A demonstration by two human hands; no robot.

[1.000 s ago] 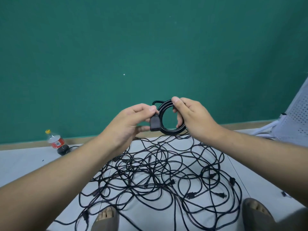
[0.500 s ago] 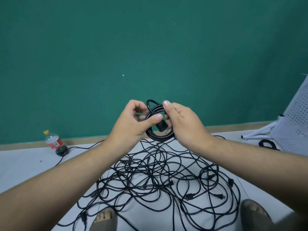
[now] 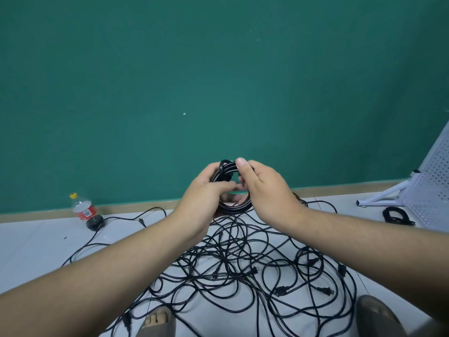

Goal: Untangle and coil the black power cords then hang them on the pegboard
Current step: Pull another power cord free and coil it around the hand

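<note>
A coiled black cord (image 3: 234, 208) is held up before the green wall, clamped from both sides. The left hand (image 3: 202, 199) is curled round its nine o'clock edge, and the right hand (image 3: 266, 190) is closed over the three o'clock edge, one fingertip pressed on top of the strands. Toward six o'clock a tangle of loose cords (image 3: 243, 263) is spread on the pale floor (image 3: 36, 249) — the white pegboard (image 3: 432, 198) is seen at three o'clock with a small coil (image 3: 396, 215) just beside it, and a plastic bottle (image 3: 83, 209) at nine o'clock.
</note>
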